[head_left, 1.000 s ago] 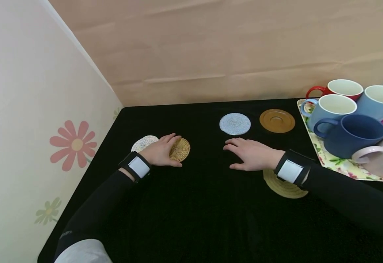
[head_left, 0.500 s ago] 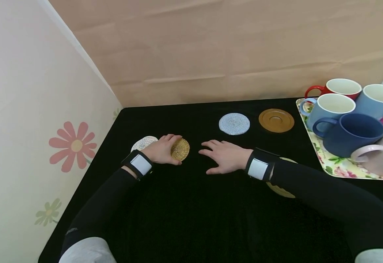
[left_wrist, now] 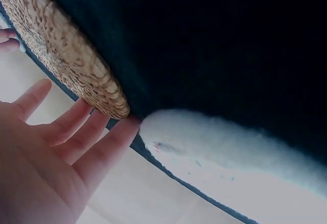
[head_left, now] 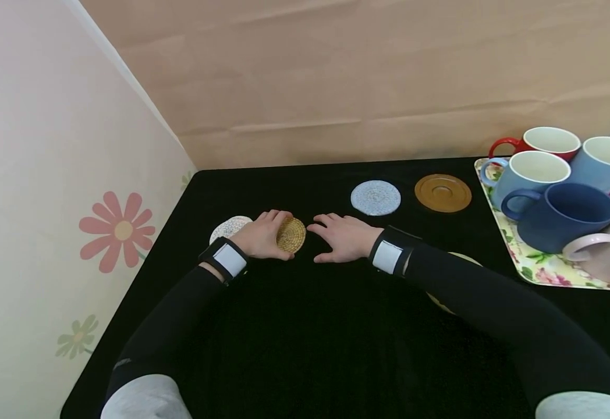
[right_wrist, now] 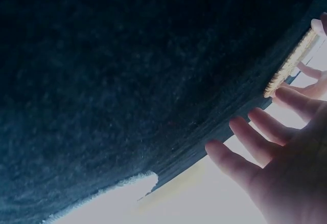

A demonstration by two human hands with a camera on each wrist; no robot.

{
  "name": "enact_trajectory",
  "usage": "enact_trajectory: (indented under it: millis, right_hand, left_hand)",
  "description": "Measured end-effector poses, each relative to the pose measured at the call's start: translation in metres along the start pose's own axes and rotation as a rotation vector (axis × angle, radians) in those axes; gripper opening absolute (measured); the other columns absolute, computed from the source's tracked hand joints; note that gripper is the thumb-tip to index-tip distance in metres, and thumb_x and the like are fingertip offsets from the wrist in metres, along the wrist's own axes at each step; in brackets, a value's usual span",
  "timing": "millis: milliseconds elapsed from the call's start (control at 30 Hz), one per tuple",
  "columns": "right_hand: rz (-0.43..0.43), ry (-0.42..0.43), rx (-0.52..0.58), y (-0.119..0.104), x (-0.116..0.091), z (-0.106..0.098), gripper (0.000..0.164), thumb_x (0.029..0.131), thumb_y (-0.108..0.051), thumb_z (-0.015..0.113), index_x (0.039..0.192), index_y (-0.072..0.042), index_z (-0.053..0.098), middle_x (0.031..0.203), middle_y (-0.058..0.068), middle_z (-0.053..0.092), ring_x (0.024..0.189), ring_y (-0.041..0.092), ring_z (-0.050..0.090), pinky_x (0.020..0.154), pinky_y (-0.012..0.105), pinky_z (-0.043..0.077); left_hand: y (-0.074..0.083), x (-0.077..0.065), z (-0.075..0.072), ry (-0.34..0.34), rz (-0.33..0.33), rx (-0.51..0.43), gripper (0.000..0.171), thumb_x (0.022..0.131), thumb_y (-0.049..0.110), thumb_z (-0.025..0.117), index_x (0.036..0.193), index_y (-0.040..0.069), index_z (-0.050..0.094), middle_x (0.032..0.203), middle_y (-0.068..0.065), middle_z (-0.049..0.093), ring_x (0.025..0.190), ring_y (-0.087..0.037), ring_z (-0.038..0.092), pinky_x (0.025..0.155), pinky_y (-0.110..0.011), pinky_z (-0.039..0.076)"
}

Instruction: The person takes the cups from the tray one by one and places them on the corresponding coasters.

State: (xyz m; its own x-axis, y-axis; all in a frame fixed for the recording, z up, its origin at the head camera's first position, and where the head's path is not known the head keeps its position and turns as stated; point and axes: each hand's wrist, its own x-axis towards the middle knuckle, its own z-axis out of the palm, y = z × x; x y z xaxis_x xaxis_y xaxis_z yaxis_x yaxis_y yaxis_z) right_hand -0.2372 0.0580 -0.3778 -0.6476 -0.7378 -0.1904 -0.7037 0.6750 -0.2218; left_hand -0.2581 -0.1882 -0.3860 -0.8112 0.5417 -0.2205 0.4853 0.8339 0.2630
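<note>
A round woven straw coaster (head_left: pixel 291 235) lies on the black tabletop in the head view. My left hand (head_left: pixel 264 234) is at its left side, fingers and thumb slightly bent around the edge. In the left wrist view, fingertips touch or nearly touch the rim of the straw coaster (left_wrist: pixel 61 48). A white speckled coaster (head_left: pixel 227 228) lies partly hidden behind that hand. To the right of the straw coaster, my right hand (head_left: pixel 344 238) is spread with its fingers pointing left, holding nothing. The right wrist view shows its fingertips apart from the straw coaster (right_wrist: pixel 291 63).
A pale blue coaster (head_left: pixel 375 198) and a brown saucer-like disc (head_left: pixel 443 193) lie at the back. My right forearm mostly covers a larger straw mat (head_left: pixel 464 256). Several mugs, including a dark blue mug (head_left: pixel 561 216), crowd a floral tray (head_left: pixel 546 276) at right. A wall borders the left.
My right hand has moved left, from beside the larger mat to near the small straw coaster. My left hand has shifted slightly right. The coasters look unmoved.
</note>
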Motion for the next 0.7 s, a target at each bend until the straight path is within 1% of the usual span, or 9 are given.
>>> enact_trajectory:
  millis: [133, 300, 467, 700]
  right_hand:
    - [0.016, -0.013, -0.007, 0.001, 0.003, 0.001, 0.075, 0.091, -0.056, 0.058, 0.148, -0.012, 0.038, 0.153, 0.018, 0.029, 0.137, 0.036, 0.032, 0.103, 0.051, 0.038]
    - [0.044, -0.014, -0.010, 0.002, 0.001, 0.000, 0.077, 0.091, -0.057, 0.058, 0.149, -0.012, 0.037, 0.154, 0.018, 0.028, 0.138, 0.036, 0.030, 0.104, 0.051, 0.036]
    - [0.054, -0.003, -0.009, 0.006, -0.003, -0.002, 0.076, 0.091, -0.056, 0.059, 0.148, -0.011, 0.038, 0.153, 0.019, 0.029, 0.137, 0.037, 0.031, 0.104, 0.052, 0.037]
    - [0.061, 0.010, -0.006, 0.012, -0.011, -0.001, 0.077, 0.090, -0.057, 0.059, 0.148, -0.010, 0.038, 0.153, 0.020, 0.030, 0.137, 0.038, 0.032, 0.103, 0.053, 0.037]
  left_hand:
    - [0.003, 0.003, -0.001, -0.002, -0.008, 0.010, 0.095, 0.073, 0.054, 0.076, 0.146, 0.015, 0.031, 0.139, -0.014, 0.041, 0.119, -0.031, 0.045, 0.088, -0.045, 0.048]
    - [0.005, 0.010, -0.002, -0.002, -0.025, 0.029, 0.094, 0.073, 0.055, 0.076, 0.146, 0.016, 0.031, 0.139, -0.013, 0.041, 0.120, -0.030, 0.044, 0.089, -0.047, 0.048]
    - [0.008, 0.018, -0.004, -0.002, -0.035, 0.036, 0.094, 0.072, 0.055, 0.077, 0.145, 0.016, 0.033, 0.138, -0.013, 0.042, 0.119, -0.029, 0.045, 0.090, -0.048, 0.047]
    - [0.016, 0.030, -0.008, -0.022, -0.065, 0.042, 0.092, 0.074, 0.054, 0.077, 0.145, 0.017, 0.032, 0.139, -0.013, 0.040, 0.119, -0.029, 0.044, 0.091, -0.047, 0.046]
